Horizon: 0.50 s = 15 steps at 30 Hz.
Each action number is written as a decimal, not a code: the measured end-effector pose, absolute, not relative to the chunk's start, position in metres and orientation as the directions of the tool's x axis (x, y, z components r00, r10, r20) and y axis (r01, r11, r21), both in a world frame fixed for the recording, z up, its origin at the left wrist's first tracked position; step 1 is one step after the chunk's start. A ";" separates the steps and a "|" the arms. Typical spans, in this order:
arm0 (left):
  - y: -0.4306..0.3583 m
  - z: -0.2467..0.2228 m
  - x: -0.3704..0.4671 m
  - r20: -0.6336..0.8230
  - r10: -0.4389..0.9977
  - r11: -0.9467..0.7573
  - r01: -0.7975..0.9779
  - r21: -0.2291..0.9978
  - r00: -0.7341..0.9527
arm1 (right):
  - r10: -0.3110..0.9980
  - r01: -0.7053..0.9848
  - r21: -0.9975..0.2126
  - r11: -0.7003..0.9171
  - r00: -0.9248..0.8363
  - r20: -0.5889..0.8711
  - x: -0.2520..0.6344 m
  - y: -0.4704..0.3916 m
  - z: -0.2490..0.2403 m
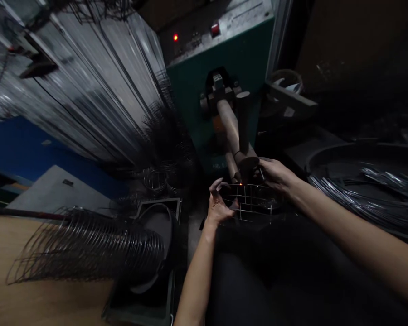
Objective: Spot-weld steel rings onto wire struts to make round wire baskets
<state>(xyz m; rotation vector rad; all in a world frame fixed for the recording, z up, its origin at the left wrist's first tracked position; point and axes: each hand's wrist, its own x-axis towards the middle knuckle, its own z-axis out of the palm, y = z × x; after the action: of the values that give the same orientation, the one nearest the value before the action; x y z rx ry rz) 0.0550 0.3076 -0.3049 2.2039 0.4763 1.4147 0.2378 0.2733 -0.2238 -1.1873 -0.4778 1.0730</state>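
Observation:
A wire frame (pixel 246 209) of thin metal rods is in front of me, under the arms of a green machine (pixel 187 90). My left hand (pixel 220 203) curves round its left side, thumb and fingers apart, with the wire between them. At the frame's upper right, my right hand (pixel 274 174) is closed on a thin rod or wire, close to the machine's round metal electrode arm (pixel 233 131). A small orange glow shows where the wire meets the lower arm tip. Shadow hides the frame's lower part.
A stack of wire rings (pixel 88 244) lies at the left by a dark green bin (pixel 173 290). At the right, a large round tub (pixel 360 147) holds loose metal wires. A red light glows on the machine's top.

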 end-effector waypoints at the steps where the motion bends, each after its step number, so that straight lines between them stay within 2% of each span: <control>1: 0.307 -0.306 0.055 0.753 0.521 -0.828 0.024 0.560 0.402 | 0.872 -0.420 -0.907 -0.039 0.429 -0.236 0.238 0.270 -0.223; 6: 0.309 -0.309 0.052 0.745 0.530 -0.817 0.007 0.577 0.404 | 0.911 -0.389 -0.916 -0.103 0.334 -0.244 0.236 0.265 -0.223; 11: 0.313 -0.310 0.049 0.715 0.566 -0.790 0.020 0.613 0.410 | 0.907 -0.306 -0.946 -0.109 0.358 -0.220 0.231 0.270 -0.227; 15: 0.316 -0.311 0.047 0.684 0.603 -0.762 0.041 0.647 0.411 | 0.919 -0.305 -0.948 -0.094 0.339 -0.201 0.230 0.274 -0.229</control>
<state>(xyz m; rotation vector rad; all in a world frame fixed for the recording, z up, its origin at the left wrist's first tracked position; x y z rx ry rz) 0.0474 0.3156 -0.3111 2.1249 0.5445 1.3499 0.2297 0.2736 -0.2285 -1.2566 -0.6511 1.1556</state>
